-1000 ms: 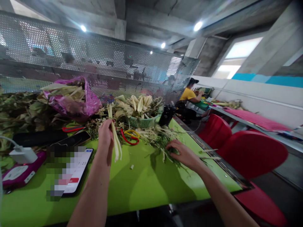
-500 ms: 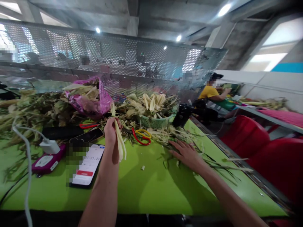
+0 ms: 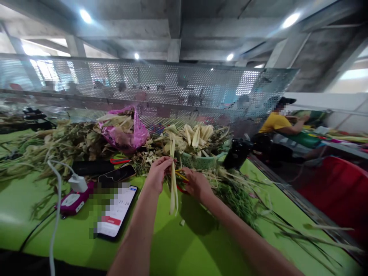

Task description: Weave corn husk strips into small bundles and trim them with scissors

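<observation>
My left hand is closed around a pale corn husk, pinched near its middle. The husk stands upright, its split strips hanging over the green tabletop. Just right of it, my right hand has its fingers curled on the handles of the scissors, yellow and red. The fingers partly cover the handles, and the blades cannot be made out. Behind both hands, a green basket holds several folded pale husk pieces.
A pink plastic bag and heaped dry husks lie left. Nearer are a phone, a dark phone and a purple device with a white cable. A black cylinder and green sprigs stand or lie right.
My right hand has moved left from the loose stalks onto the scissors handles. The left hand still holds the husk. The view has shifted, showing green sprigs where my right hand was.
</observation>
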{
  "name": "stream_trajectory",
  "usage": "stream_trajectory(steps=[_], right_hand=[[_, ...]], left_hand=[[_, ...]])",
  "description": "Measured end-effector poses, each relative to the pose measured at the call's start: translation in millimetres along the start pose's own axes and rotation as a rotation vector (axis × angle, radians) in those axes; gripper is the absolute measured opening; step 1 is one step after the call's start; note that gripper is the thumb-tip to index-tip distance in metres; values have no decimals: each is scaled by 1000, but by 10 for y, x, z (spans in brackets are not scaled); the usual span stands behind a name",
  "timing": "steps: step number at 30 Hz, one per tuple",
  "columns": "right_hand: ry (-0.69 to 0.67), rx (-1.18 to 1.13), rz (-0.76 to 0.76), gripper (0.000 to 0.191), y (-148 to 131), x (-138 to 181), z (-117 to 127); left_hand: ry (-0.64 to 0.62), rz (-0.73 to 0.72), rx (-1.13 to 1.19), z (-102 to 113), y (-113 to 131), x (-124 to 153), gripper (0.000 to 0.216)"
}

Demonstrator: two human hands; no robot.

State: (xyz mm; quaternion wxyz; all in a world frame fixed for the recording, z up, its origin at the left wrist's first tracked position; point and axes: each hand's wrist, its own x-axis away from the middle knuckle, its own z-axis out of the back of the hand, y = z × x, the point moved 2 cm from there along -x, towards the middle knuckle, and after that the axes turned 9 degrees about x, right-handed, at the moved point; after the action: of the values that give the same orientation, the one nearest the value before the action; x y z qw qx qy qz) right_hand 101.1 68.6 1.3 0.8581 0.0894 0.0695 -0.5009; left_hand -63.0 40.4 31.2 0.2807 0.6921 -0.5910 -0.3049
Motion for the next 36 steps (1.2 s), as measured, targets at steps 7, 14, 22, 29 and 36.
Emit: stream_trajectory(steps=[7,14,22,29,36], right_hand=[[-49,-293,-162,63,358,323,223],[-103,-1224,-202,61,489,706,200],[-4,-1631,-357,70,503,817,187],[-23,-1712,-168,61,493,869,345],[286,-1675,-208,50,700,820,402]], left_hand=[[5,9,70,-17,-30,-5,24],[-9,60,118,-68,-88,26,25],[5,41,131,-28,-170,-13,24],[3,33,136,-20,-153,-14,24],[46,31,121,-25,-155,-16,27]])
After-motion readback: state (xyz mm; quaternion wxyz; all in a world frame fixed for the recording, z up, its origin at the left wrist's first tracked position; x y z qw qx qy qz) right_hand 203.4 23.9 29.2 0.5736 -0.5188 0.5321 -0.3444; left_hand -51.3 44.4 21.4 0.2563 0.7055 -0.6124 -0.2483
